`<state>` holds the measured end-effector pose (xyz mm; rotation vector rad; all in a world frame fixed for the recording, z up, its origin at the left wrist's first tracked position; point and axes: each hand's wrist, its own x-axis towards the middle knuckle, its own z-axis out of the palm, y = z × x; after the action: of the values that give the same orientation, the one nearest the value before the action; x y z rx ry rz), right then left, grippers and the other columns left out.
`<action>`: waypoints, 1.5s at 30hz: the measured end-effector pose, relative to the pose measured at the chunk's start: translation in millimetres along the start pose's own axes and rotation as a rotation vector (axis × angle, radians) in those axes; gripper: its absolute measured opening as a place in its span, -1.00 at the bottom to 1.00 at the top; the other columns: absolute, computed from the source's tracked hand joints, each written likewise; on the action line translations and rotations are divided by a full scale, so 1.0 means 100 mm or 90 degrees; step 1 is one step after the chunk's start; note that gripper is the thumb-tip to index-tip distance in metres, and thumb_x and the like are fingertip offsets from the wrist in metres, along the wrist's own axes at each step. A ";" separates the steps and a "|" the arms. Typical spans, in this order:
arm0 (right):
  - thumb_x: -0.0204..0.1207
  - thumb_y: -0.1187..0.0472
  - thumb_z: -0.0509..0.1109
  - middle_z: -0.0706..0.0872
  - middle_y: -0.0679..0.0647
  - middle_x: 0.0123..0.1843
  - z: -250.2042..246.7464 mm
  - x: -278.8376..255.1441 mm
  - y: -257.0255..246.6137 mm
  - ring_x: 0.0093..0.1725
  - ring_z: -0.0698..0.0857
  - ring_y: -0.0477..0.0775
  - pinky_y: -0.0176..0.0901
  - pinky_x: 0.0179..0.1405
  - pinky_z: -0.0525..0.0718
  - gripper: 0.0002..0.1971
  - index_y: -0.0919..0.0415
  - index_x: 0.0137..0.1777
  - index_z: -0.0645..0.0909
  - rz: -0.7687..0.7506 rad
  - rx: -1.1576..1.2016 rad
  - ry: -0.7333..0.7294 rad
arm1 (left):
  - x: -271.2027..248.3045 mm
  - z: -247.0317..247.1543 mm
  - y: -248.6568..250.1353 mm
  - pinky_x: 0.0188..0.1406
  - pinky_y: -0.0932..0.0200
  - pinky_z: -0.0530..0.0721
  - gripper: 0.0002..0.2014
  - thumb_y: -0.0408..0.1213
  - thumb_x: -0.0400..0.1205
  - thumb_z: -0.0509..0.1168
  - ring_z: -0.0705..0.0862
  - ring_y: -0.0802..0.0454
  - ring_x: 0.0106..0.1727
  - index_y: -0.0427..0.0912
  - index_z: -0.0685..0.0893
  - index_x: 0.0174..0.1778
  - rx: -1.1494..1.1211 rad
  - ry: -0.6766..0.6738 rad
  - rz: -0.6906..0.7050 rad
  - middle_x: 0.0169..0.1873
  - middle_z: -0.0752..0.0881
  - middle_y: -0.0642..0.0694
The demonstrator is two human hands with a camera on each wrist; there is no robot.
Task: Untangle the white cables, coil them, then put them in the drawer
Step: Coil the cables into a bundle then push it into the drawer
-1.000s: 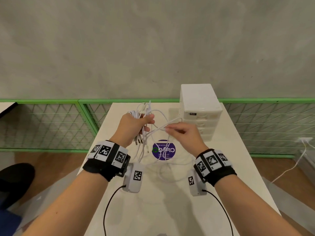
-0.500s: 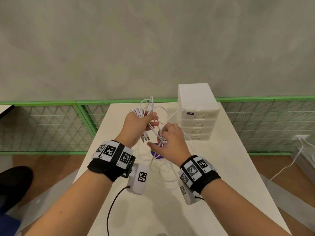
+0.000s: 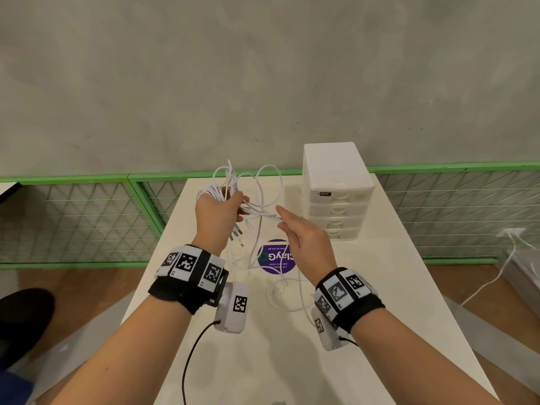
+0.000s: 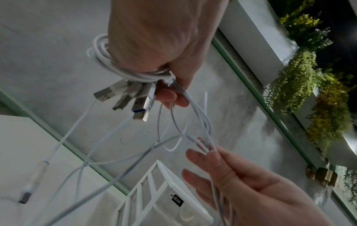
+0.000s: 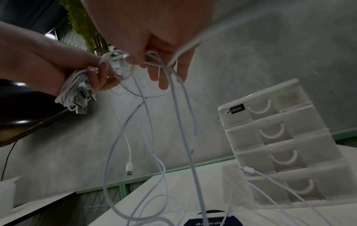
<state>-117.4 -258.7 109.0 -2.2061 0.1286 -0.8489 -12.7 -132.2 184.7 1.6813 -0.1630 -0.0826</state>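
Observation:
My left hand [image 3: 219, 212] [image 4: 164, 50] is raised over the table and grips a coiled bundle of white cables [image 3: 214, 192] [image 4: 108, 64] [image 5: 72, 88], with several USB plugs [image 4: 125, 94] sticking out below the fist. Loose strands [image 3: 261, 211] run from it to my right hand [image 3: 304, 238] [image 5: 154, 45], which pinches them between thumb and forefinger while the other fingers stay extended. More cable [image 3: 280, 287] [image 5: 154, 160] hangs down and trails on the white table [image 3: 380, 287]. The white drawer unit [image 3: 336, 191] [image 5: 280, 145] stands at the back right, all drawers closed.
A purple round sticker [image 3: 276, 257] lies on the table under the hanging cables. Green mesh railing [image 3: 87, 217] runs behind the table along a grey wall. A socket with a white cord [image 3: 511, 252] is at the right. A dark shoe [image 3: 23, 311] is at lower left.
My right hand slid back along the strands, away from the left hand, drawing them out to the right. The left hand lifted slightly with the coil.

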 end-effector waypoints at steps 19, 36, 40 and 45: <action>0.55 0.22 0.39 0.79 -0.07 -0.04 -0.13 -0.03 0.30 -0.08 0.67 -0.22 -0.57 -0.03 0.52 -0.84 0.13 0.06 0.76 0.062 0.008 0.089 | 0.03 0.00 -0.06 -0.53 0.33 0.63 -0.80 -0.29 0.56 0.44 0.69 0.12 -0.54 -0.32 0.68 -0.33 -0.126 -0.136 -0.037 -0.59 0.71 -0.06; 0.57 0.19 0.35 0.73 -0.01 -0.36 -0.28 -0.19 0.61 -0.36 0.67 0.03 -0.10 -0.22 0.64 -0.89 0.06 -0.19 0.63 0.355 0.088 -0.048 | 0.22 -0.16 -0.23 -0.65 0.35 0.46 -0.72 -0.25 0.59 0.41 0.53 0.19 -0.65 -0.24 0.62 -0.43 -0.086 0.025 -0.020 -0.59 0.74 -0.01; 0.62 -0.01 0.26 0.76 0.01 -0.36 -0.26 -0.16 0.46 -0.35 0.66 -0.08 -0.19 -0.13 0.57 -0.61 0.18 -0.30 0.75 0.348 0.171 -0.181 | 0.23 -0.12 -0.20 -0.61 0.35 0.52 -0.74 -0.24 0.60 0.40 0.54 0.17 -0.61 -0.29 0.66 -0.36 -0.087 -0.026 -0.024 -0.50 0.77 -0.06; 0.64 -0.10 0.15 0.81 0.14 -0.24 -0.17 -0.06 0.31 -0.32 0.73 0.00 -0.20 -0.13 0.59 -0.50 0.26 -0.23 0.74 0.376 0.146 -0.313 | 0.16 -0.05 -0.19 -0.54 0.38 0.60 -0.74 -0.21 0.61 0.39 0.60 0.18 -0.58 -0.31 0.69 -0.31 -0.111 -0.080 -0.055 -0.49 0.79 -0.05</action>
<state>-126.9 -289.3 92.4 -1.9339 0.3953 0.0092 5.1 -128.2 167.4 1.5088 -0.1725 -0.2616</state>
